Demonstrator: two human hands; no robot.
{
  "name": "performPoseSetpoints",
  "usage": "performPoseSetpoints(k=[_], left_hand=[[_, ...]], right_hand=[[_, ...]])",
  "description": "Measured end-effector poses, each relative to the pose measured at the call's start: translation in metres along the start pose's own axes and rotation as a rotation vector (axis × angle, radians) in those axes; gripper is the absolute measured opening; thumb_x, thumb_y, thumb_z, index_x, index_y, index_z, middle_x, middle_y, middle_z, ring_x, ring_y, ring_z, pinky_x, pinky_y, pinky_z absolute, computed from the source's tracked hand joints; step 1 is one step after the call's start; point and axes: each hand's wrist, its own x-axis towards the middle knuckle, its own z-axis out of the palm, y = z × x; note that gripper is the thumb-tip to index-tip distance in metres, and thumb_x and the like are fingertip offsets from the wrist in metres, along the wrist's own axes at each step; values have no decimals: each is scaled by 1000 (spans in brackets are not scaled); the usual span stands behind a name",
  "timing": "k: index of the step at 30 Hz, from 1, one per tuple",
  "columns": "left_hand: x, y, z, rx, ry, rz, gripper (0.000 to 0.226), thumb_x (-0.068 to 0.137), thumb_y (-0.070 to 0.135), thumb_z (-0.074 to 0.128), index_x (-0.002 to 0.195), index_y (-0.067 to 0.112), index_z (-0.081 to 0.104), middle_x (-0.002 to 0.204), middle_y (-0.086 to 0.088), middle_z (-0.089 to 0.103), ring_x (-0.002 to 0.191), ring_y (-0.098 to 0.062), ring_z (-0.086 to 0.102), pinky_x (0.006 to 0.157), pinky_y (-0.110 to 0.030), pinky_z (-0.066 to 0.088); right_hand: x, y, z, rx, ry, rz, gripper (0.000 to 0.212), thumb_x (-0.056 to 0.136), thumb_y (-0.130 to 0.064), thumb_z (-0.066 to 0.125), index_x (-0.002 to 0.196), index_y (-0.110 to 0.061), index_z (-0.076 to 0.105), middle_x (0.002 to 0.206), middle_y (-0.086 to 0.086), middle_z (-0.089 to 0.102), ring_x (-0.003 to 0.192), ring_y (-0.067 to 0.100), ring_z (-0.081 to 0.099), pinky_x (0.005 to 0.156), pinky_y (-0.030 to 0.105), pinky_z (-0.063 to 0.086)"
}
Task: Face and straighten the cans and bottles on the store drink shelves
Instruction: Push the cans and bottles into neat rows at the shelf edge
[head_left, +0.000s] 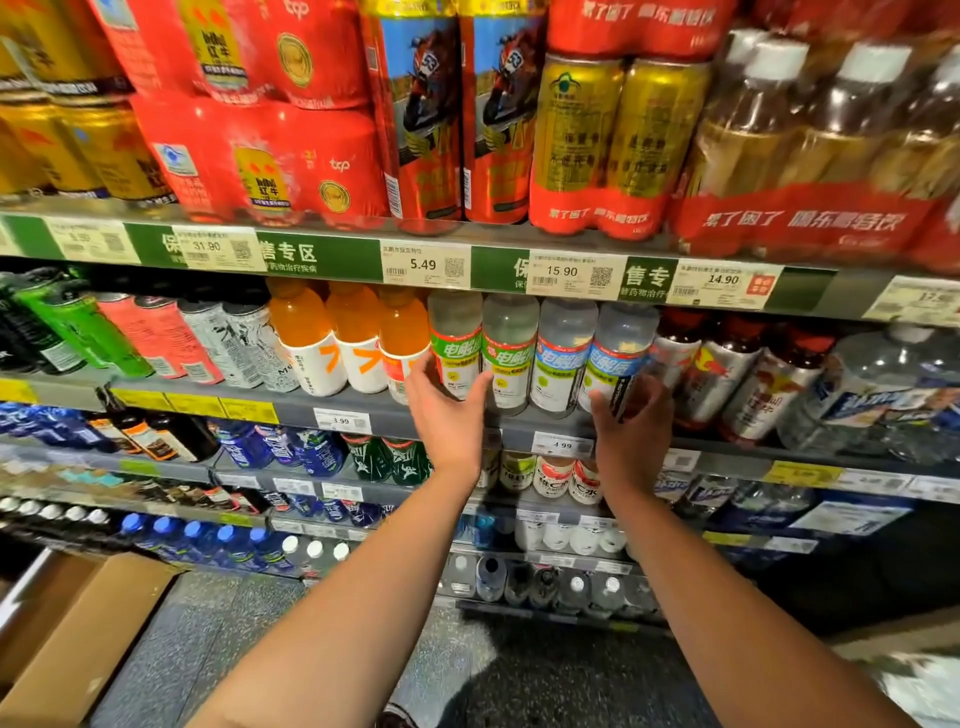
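From the head camera we look at a run of store drink shelves, both our arms stretched toward the second shelf (519, 423) from the top. Four clear bottles stand there side by side, two with green labels and two with blue. Our left hand (447, 415) is at the first green-label bottle (456, 343), fingers fairly straight and spread, the thumb reaching up toward the second green-label bottle (510, 353); the grip is apart, and we cannot tell whether the fingers actually touch the plastic or sit just in front of it. Our right hand (631, 423) is curled round the lower part of the rightmost blue-label bottle (618, 353), its grip clamped on it, thumb on the near left side and fingers wrapping the right. This bottle leans a little, its base toward the shelf edge. The other blue-label bottle (563, 353) stands untouched between our hands.

Left of the clear bottles are three orange drink bottles (358, 332), then tilted cans (156, 332) in green, pink and white. Right of our right hand stand dark bottles with red bull labels (727, 374). The top shelf carries red shrink-wrapped packs of gold cans (260, 156), with price tags (423, 265) on its front rail. A cardboard box (78, 639) sits on the floor at lower left.
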Motion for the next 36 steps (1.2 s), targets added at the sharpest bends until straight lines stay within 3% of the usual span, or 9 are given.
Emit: performPoseSetpoints(k=[7,10,15,17,20,23,30,34,36], left_hand=[[-1,-8,0,106,-54,25,98,69,42,89,148,14,38,138,-2,48,134,-17,43,114,-39,38],[-7,-6,-1,88,-38,28,92,72,39,88,147,13,40,138,-2,48,133,-17,44,113,-38,38],[-40,7,3,-30,-43,120,64,79,33,83,130,16,50,122,3,51,119,-16,51,104,-22,39],[-52,11,10,-78,-127,127,54,79,33,83,121,23,52,114,3,54,108,-18,57,98,-29,46],[-66,14,25,-168,-291,131,42,79,16,83,107,30,55,106,-4,60,97,-18,62,89,-34,52],[-84,18,43,-213,-393,177,40,76,-8,78,103,15,62,101,-14,62,90,-11,62,82,-22,50],[-122,33,82,-117,-704,143,42,82,32,77,118,18,61,112,2,66,101,-11,67,87,-35,57],[-134,52,116,-111,-745,97,41,79,10,78,112,28,59,113,-3,64,102,-19,66,92,-39,56],[-138,50,139,-97,-706,89,51,76,23,76,124,24,57,121,-7,63,111,-22,64,98,-45,53]], right_hand=[[0,-3,3,4,-11,-8,52,81,-29,78,116,-2,51,116,16,55,104,32,55,85,43,48],[0,-6,-3,19,-45,-7,46,82,-24,77,116,-5,52,115,12,56,101,27,56,82,33,44],[-8,5,-24,27,-77,6,46,85,-28,75,123,-15,53,120,4,56,106,21,59,89,35,51],[-10,8,-37,6,-22,36,45,87,-26,74,125,-14,52,119,3,55,107,21,58,89,32,49],[-7,12,-57,-34,67,129,48,90,-30,70,129,-13,50,124,3,53,110,22,56,93,40,51],[2,22,-76,-63,148,122,49,90,-33,70,131,-15,49,124,2,50,110,24,56,93,47,51],[31,41,-110,-158,224,90,54,89,-37,70,131,-11,49,127,10,55,116,30,55,91,48,52],[51,45,-115,-184,185,54,70,85,-39,73,141,-13,42,136,8,53,123,27,54,91,37,52],[61,50,-116,-195,112,45,78,84,-36,74,147,-11,35,144,10,48,131,28,48,100,40,48]])
